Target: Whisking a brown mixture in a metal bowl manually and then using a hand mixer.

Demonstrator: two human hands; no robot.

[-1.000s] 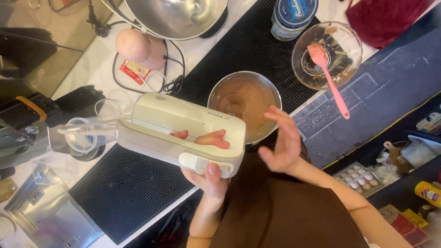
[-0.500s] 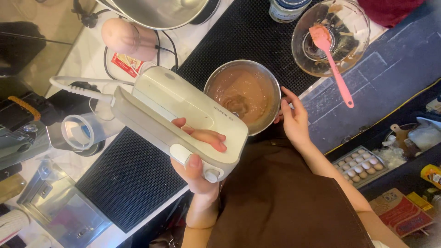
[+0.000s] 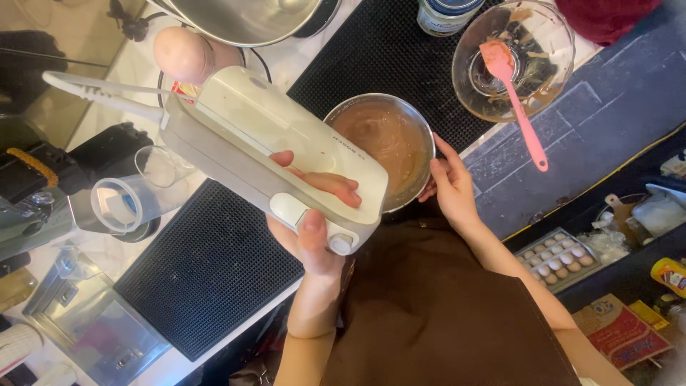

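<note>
Over the black mat (image 3: 207,271), left hand (image 3: 307,236) grips a mixer (image 3: 264,143), seemingly hiding the bowl (image 3: 386,139) edge.

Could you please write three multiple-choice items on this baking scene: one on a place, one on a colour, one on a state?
1. Where does the spatula lie?
A. in the glass bowl
B. on the black mat
C. in the metal bowl

2. What colour is the spatula?
A. green
B. pink
C. white

3. What is the left hand doing?
A. resting flat on the counter
B. gripping the white hand mixer
C. holding the egg tray

Key: 1 A, its blade rests inside the glass bowl, the handle over the rim; 2 B, blade and handle are pink; 3 B, fingers wrap the mixer's handle, while the right hand touches the metal bowl of brown batter.
</note>
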